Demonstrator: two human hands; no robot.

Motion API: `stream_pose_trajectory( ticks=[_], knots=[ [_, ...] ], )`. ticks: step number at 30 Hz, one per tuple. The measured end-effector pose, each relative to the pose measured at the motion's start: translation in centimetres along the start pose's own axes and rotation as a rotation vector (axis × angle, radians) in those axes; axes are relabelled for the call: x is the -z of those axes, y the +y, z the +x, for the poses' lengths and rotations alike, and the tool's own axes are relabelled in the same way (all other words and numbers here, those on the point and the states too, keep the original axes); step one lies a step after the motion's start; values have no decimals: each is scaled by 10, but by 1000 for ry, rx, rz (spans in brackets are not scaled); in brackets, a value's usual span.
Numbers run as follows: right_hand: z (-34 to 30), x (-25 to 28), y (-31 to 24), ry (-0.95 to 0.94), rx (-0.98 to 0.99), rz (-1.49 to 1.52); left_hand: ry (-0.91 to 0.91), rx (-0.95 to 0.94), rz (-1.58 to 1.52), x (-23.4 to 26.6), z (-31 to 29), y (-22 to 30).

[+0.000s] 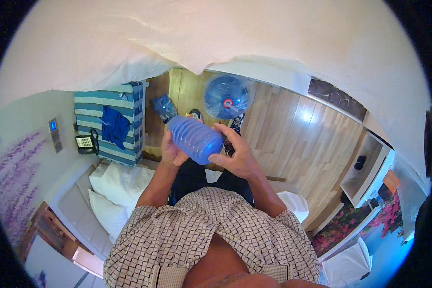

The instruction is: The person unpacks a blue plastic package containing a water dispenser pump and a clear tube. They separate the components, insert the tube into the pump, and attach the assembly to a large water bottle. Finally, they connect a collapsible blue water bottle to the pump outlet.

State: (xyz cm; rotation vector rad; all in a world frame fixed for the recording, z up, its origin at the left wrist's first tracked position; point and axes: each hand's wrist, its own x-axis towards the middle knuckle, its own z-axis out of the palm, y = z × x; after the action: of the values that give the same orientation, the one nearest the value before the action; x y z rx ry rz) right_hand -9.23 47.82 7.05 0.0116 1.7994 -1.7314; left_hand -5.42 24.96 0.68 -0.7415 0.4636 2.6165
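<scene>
A ribbed, see-through blue plastic bottle (193, 138) lies tilted between my hands in front of my chest, one end toward the upper left and the other toward the lower right. My left hand (172, 151) holds it from below and the left side, its fingers partly hidden behind the plastic. My right hand (239, 156) grips the lower right end, with the thumb on the near side and the fingers on the far side. Beyond it on the floor stands a large blue water jug (215, 102) with a red and white cap.
A blue packet (164, 107) lies on the wooden floor (293, 129). To the left, a striped bed (93, 126) bears a blue cloth (115, 127) beside a desk phone (87, 144). White pillows (116, 185) are near my left arm. Open shelving (365, 168) stands at the right.
</scene>
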Motion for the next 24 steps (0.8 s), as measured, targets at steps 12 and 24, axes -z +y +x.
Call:
stream_pose_trajectory(
  ticks=[12, 24],
  knots=[
    [-87, 89, 123, 206, -737, 933, -305, -10, 450, -81, 15, 2],
    [-154, 58, 179, -101, -600, 490, -538, 10, 876, -145, -6, 8]
  ],
)
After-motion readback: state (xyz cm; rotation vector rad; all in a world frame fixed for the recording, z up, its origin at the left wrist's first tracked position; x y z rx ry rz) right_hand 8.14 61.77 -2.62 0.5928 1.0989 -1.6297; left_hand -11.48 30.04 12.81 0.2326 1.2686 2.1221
